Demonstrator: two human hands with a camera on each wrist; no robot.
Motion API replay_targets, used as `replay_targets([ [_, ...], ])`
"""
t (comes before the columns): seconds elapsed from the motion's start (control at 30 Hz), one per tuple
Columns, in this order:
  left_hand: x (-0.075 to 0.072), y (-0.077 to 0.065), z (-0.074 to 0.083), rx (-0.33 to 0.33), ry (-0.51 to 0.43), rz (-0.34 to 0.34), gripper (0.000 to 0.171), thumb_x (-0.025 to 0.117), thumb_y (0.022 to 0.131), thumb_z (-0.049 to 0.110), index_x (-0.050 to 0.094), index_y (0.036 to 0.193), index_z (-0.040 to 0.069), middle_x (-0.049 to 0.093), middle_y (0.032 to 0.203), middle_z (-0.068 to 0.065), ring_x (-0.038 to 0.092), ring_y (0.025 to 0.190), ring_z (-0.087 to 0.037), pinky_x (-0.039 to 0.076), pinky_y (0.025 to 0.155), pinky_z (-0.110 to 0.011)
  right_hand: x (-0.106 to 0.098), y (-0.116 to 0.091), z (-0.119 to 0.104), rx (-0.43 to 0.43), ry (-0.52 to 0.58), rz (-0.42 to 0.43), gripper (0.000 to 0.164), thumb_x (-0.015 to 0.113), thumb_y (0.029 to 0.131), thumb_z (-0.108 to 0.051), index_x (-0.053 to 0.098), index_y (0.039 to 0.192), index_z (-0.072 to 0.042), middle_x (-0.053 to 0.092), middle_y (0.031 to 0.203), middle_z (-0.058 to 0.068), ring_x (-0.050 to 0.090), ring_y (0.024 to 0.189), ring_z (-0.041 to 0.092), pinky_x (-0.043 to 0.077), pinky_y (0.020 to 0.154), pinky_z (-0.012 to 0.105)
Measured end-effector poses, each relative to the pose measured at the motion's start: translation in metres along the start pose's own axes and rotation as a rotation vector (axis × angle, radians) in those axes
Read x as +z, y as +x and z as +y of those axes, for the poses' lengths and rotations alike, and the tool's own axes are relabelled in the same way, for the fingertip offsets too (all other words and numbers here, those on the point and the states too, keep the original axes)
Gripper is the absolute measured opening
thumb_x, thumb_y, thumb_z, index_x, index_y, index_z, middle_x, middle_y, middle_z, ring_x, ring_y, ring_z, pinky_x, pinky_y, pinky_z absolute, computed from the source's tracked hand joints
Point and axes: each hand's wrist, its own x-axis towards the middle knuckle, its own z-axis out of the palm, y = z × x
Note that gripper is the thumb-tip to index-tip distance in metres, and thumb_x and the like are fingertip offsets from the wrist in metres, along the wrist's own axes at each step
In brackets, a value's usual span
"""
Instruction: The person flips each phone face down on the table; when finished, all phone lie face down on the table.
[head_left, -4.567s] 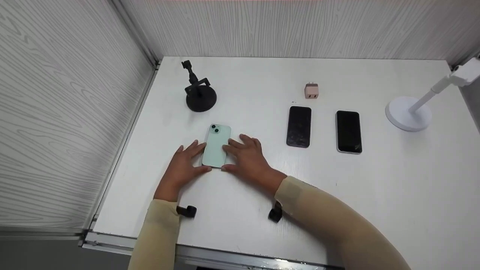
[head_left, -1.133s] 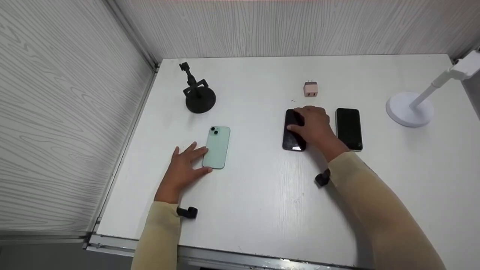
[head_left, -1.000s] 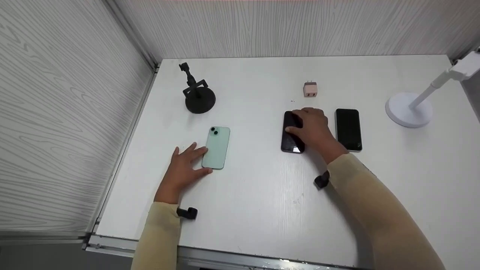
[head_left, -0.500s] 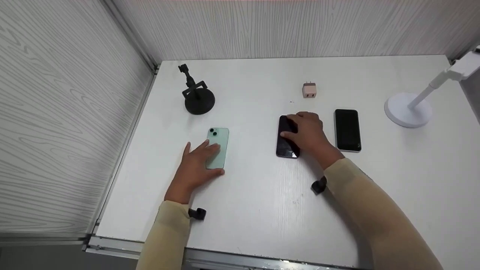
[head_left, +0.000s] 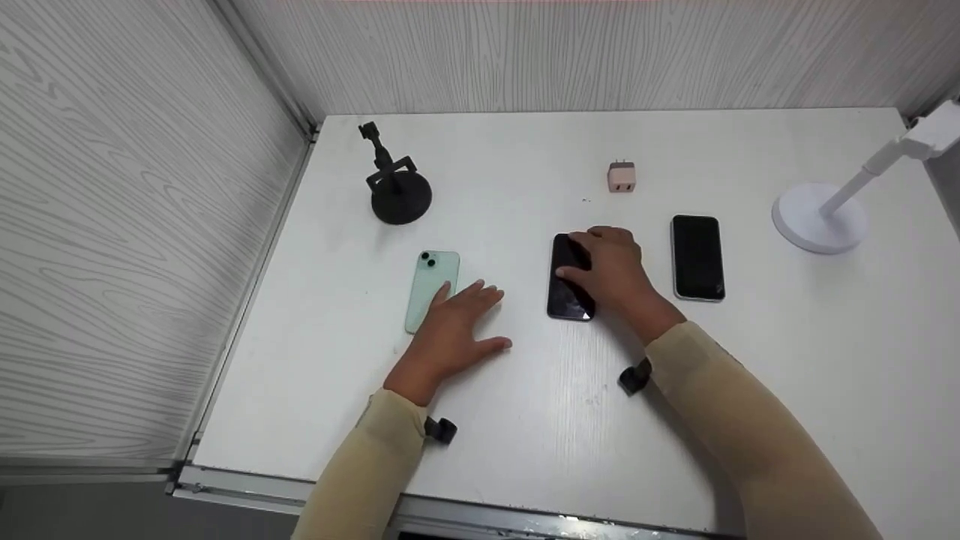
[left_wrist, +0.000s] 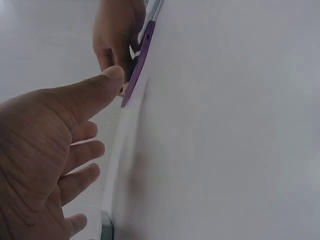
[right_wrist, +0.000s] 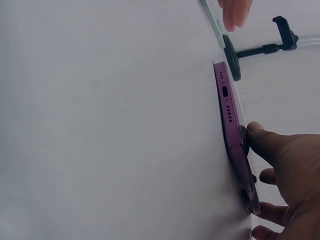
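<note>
While white table (head_left: 525, 420) spans below, white stand (head_left: 819, 217) rises at right end, black stand (head_left: 402, 199) toward back left. Left hand (head_left: 452, 330) over lower right corner of mint phone (head_left: 426, 289), fingers spread; whether touching, cannot tell. Right hand (head_left: 615, 271) pinches purple-edged phone (head_left: 566, 300), thumb on dark screen, other fingers at edge; whether lifted, cannot tell. That phone between mint phone and black phone (head_left: 697, 257), apart from both. Smallest: pink plug adapter (head_left: 622, 178), slots facing front, behind phones.
</note>
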Motion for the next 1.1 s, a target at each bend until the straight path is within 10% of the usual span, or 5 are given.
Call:
replay_targets([
  [1.1,0.034,0.033,0.050,0.080,0.093,-0.098,0.086,0.074,0.100,0.058,0.043,0.170,0.018,0.043,0.175,-0.006,0.033,0.166,-0.022,0.019,0.139,-0.048,0.005,-0.023,-0.008,-0.032,0.012,0.006,0.072,0.080,0.099,-0.046,0.058,0.160,-0.015,0.054,0.157,0.022,0.037,0.155,0.044,0.029,0.128,0.065],
])
